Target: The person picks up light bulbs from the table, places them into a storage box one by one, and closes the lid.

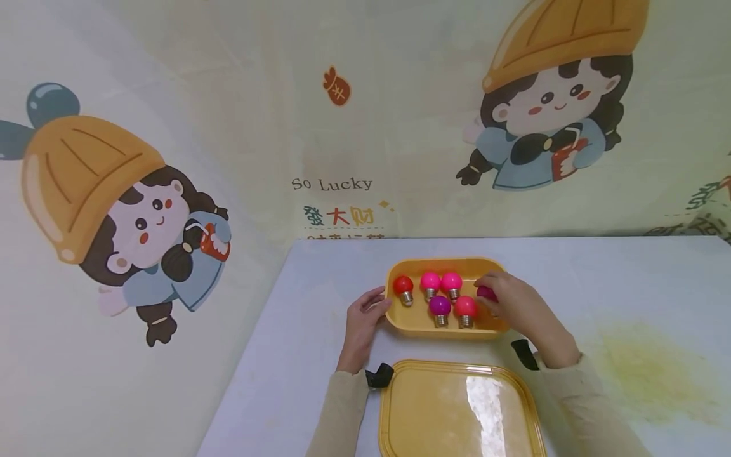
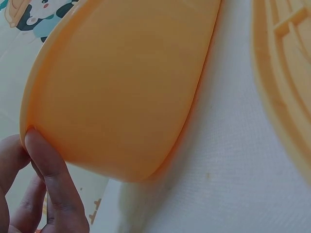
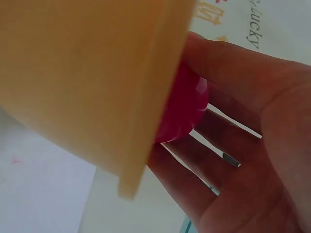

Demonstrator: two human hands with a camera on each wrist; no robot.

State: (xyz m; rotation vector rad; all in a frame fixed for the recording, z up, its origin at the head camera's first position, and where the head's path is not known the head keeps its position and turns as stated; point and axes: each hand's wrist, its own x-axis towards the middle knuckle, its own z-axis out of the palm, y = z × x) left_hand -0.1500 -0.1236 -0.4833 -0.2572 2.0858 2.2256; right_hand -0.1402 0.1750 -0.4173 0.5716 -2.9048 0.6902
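An orange-yellow plastic tub [image 1: 400, 327] stands on the table with several small light bulbs inside. They include a red bulb [image 1: 403, 284], two hot-pink bulbs, a purple bulb [image 1: 440, 305] and a coral-pink bulb [image 1: 466, 306], lying with silver screw bases toward me. My left hand [image 1: 363, 327] pinches the tub's left rim between thumb and fingers, as the left wrist view shows up close. At the right end, my right hand [image 1: 516, 304] reaches over the rim and grips a magenta bulb [image 3: 187, 104] by its round globe. The tub wall hides that bulb's base.
Nearer to me lies a shallow yellow tray [image 1: 434, 406] with a raised rim, between my forearms. The white table [image 1: 571, 273] extends right and bears a yellowish stain [image 1: 657, 368]. A curtain [image 1: 411, 127] printed with cartoon figures hangs behind and to the left.
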